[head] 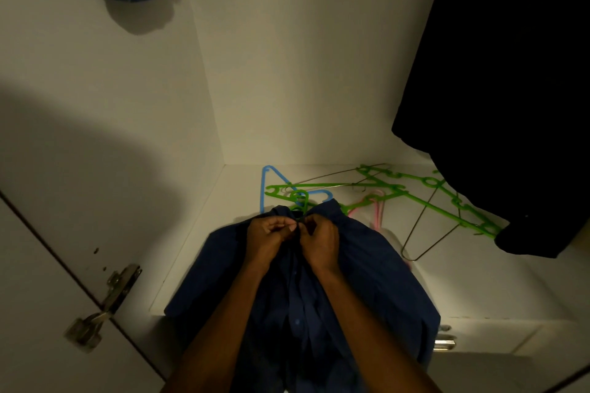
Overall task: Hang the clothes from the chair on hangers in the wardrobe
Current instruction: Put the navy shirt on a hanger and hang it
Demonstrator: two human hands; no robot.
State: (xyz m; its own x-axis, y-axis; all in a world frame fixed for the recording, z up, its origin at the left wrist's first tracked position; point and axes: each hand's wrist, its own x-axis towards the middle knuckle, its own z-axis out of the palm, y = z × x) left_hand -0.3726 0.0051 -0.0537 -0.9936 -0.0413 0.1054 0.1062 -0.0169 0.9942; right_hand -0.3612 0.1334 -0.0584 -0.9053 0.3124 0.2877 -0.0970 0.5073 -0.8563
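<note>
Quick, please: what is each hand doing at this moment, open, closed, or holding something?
Left hand: fingers curled, pinching the collar of the blue shirt.
Right hand: fingers curled, pinching the same collar from the other side.

head cam | looks forward-down into wardrobe (287,73) | close, one view

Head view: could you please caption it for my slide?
Both hands fasten the blue shirt's collar over a green hanger.
</note>
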